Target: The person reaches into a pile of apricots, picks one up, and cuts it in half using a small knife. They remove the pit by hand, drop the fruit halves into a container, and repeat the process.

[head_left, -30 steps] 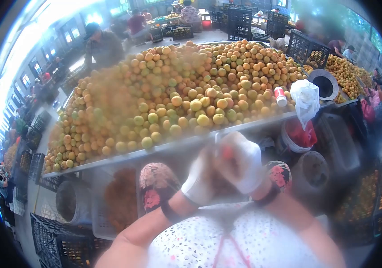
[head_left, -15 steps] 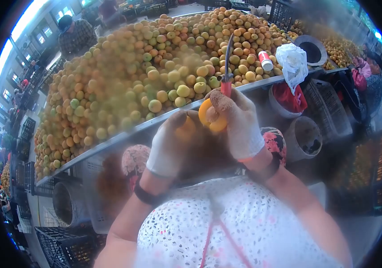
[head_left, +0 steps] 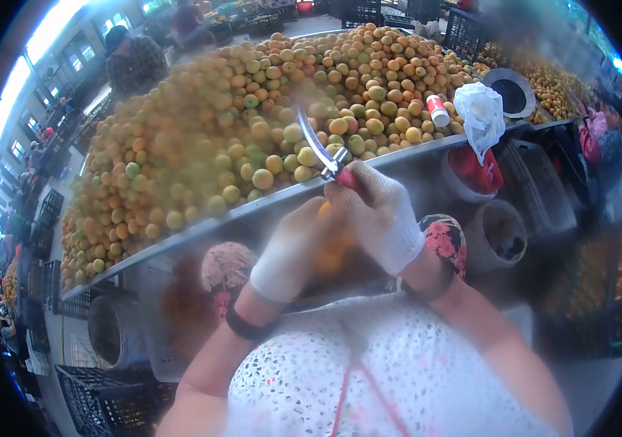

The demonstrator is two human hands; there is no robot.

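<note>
My right hand (head_left: 383, 215), in a stained white glove, is closed around the red handle of a curved knife (head_left: 316, 142). Its blade points up and to the left, toward the fruit pile. My left hand (head_left: 298, 244), also gloved, is closed against the right one. Between them a bit of a yellow-orange fruit (head_left: 325, 210) shows; the fingers hide most of it, and a smudge on the lens blurs this area. Beyond the metal edge lies a large heap of round green-to-orange fruits (head_left: 263, 178).
On the heap's near right side are a red-and-white bottle (head_left: 437, 111), a white plastic bag (head_left: 480, 116) and a round dark-centred basin (head_left: 509, 91). Buckets (head_left: 500, 233) stand below the metal table edge (head_left: 201, 227). Crates (head_left: 103, 397) surround my seat. Other people (head_left: 135, 62) are farther off.
The knife has swung from nearly upright to tilted left, as my right hand turned inward. The orange fruit, plainly visible before, is now mostly covered by my hands. The view has shifted slightly.
</note>
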